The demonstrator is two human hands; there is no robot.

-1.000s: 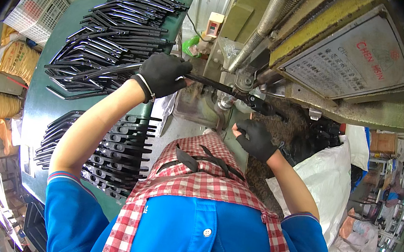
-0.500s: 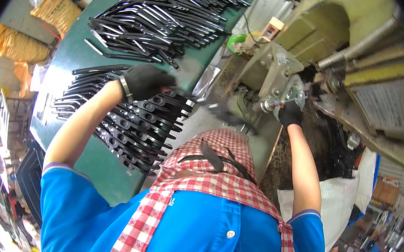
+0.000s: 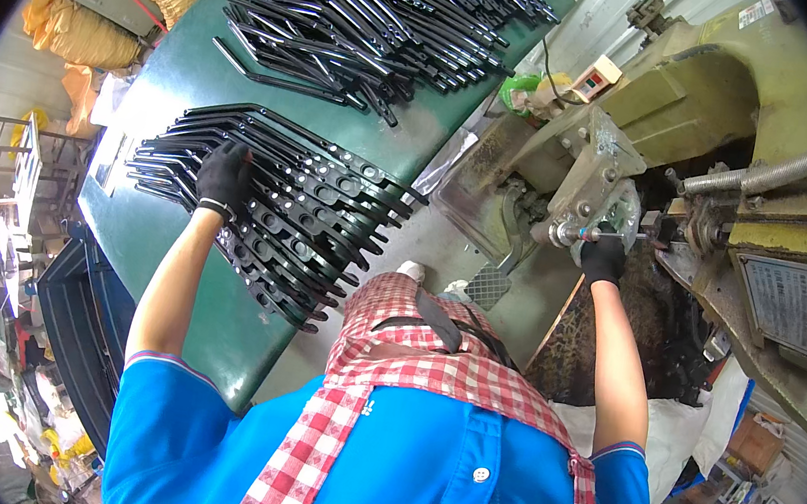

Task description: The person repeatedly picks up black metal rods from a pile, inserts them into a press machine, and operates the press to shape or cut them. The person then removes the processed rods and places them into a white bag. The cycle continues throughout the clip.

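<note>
The person's left hand (image 3: 222, 179), in a black glove, rests on the near row of bent black bars (image 3: 313, 209), which lies on the green counter (image 3: 222, 336). Whether its fingers have closed on one bar or only lie across several cannot be told, since the back of the glove hides them. The row lies right under that hand and spreads mostly toward its four o'clock; the straight parts run from about ten o'clock to four o'clock, with the flat, holed ends at the four o'clock side and the bent tails turned toward nine. A far pile of bars (image 3: 390, 34), less tidily laid, sits toward one o'clock from the same hand, apart from the row. The right hand (image 3: 604, 259), also gloved, is well apart at three o'clock from the left, up against a metal fitting (image 3: 561, 233) of the machine (image 3: 793, 73); its fingers look curled there, though what they grip (if anything) is too small to tell. The left hand is clearly the nearer one to both groups of bars.
</note>
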